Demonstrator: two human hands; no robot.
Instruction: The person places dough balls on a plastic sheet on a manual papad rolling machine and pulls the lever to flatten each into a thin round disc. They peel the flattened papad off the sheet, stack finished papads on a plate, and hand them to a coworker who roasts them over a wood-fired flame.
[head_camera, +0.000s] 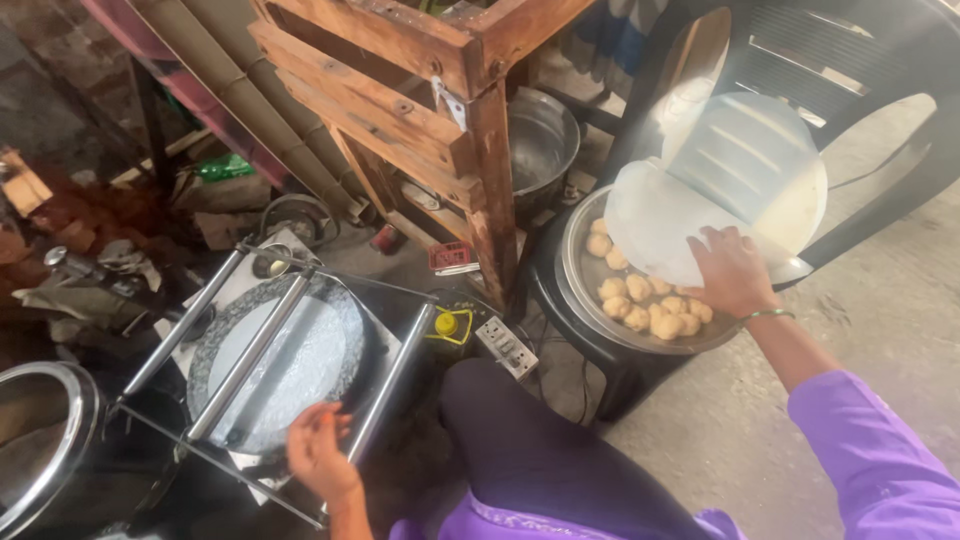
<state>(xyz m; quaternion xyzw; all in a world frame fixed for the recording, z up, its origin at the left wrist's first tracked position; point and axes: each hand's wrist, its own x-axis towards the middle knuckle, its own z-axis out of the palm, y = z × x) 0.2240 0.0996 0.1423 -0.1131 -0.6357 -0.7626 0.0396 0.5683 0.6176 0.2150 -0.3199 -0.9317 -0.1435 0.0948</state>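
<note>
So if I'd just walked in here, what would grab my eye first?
Probably the thin white dough sheet that the right hand lifts over the steel tray of dough balls on the dark stool at right. Next, the round press with metal bars at lower left, where the left hand touches its edge.

The left hand reaches forward, fingers curled; the right hand stretches out with its fingers pinched closed.
</note>
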